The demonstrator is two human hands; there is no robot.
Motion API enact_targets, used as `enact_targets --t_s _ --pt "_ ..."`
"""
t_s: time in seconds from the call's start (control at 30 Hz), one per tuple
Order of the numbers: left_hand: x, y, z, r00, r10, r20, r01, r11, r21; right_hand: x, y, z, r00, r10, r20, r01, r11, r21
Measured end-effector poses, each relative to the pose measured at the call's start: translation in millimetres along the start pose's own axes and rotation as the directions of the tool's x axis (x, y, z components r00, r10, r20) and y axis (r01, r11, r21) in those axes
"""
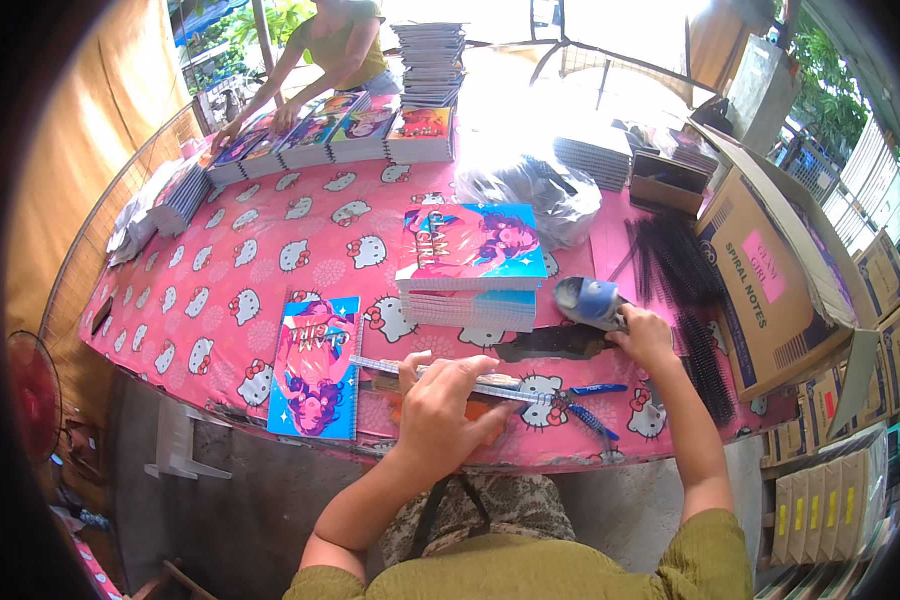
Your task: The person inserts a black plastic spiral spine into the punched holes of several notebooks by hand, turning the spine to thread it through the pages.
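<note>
My left hand grips a thin, long white-edged stack, seen nearly edge-on, which looks like a notebook; its cover is hidden. My right hand is closed round the near end of a rounded blue-and-grey object, whose kind I cannot make out. Left of my left hand lies a spiral notebook with a pink and blue cover. Beyond both hands stands a stack of matching notebooks. Blue-handled pliers and a blue pen lie to the right of my left hand.
Black plastic spirals lie on the right, beside a large open cardboard box. A clear plastic bag sits behind the stack. Across the pink patterned table, another person handles rows of notebooks. A red fan stands left.
</note>
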State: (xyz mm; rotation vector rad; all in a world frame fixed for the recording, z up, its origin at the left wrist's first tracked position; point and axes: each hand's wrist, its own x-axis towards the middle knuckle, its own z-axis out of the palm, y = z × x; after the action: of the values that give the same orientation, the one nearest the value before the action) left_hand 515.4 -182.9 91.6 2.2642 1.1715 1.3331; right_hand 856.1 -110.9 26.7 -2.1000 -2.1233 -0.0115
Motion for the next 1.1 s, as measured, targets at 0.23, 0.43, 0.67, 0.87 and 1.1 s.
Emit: enact_targets --t_s 0.23,0.43,0.67,0.87,1.1 --pt "-1.4 -9.2 4.2 0.998 0.067 -0.008 -0.066 0.997 0.050 -18.3 -39.3 -23.3 0.958 -0.092 -0.272 0.279 0.519 0.808" --pt "0.9 -12.7 2.5 0.997 0.076 -0.005 -0.075 0.997 0.027 -19.5 -78.7 -41.3 0.963 -0.260 -0.066 0.206 0.560 0.802" --pt "-3.6 -5.8 -17.0 0.997 -0.072 0.034 0.057 0.947 0.317 -9.4 -102.9 -30.6 0.960 -0.256 -0.116 0.259 0.649 0.716" --pt "-8.0 -30.9 -31.4 0.983 -0.185 0.014 0.179 0.966 0.188 0.9 -125.8 -15.5 0.921 -0.338 -0.195 0.339 0.446 0.829" --pt "-4.5 -30.2 -37.0 0.980 -0.179 -0.093 0.188 0.976 0.108 3.9 -137.5 -18.6 0.906 -0.405 -0.125 0.200 0.149 0.968"
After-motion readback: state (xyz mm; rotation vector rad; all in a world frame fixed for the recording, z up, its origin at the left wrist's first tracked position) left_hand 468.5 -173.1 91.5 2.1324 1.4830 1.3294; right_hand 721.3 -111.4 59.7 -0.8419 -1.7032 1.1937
